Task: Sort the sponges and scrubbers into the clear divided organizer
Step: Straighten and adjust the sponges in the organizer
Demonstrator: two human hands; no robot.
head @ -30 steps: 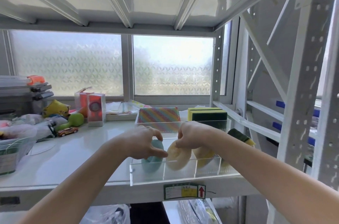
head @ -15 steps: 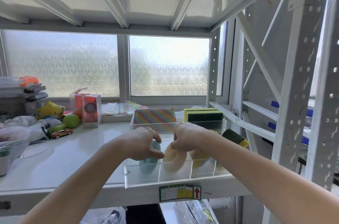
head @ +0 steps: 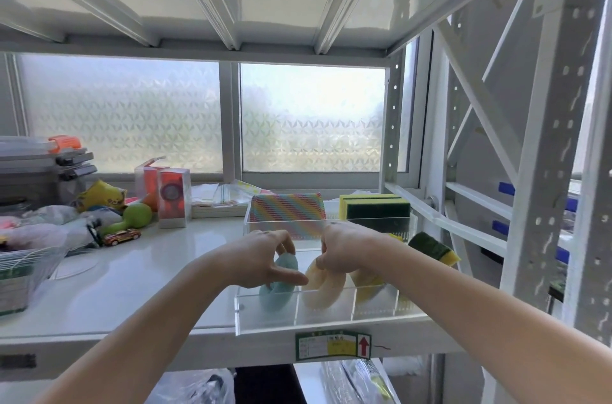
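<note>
A: Layout?

B: White metal rack (head: 549,171), frosted window (head: 311,118) at 12 o'clock. Shelf (head: 139,277) carries everything. Clear organizer (head: 326,316) sits at the front edge, about 5 o'clock of frame centre, divided into compartments front and back.

A: What's in it?

B: Back row: rainbow-striped scrubber (head: 287,209) standing upright on the left, stack of yellow-green sponges (head: 376,206) to its right at 3 o'clock. Front row, left to right: blue round sponge (head: 276,296), cream round sponge (head: 323,292), yellow round sponge (head: 367,289), each on edge in its own compartment. One more green-yellow sponge (head: 433,248) lies tilted at the organizer's right end; can't tell whether it's inside the wall or just outside.

A: Hands?

B: Left hand (head: 265,259) is curled over the top of the blue sponge, fingers and thumb closed round it. Right hand (head: 344,251) pinches the top edge of the cream sponge. The two hands are nearly touching.

A: Rest of the shelf?

B: Clutter at 9 o'clock: wire basket (head: 23,274), green toy (head: 132,218), toy car (head: 122,235), two orange boxes (head: 165,195).
</note>
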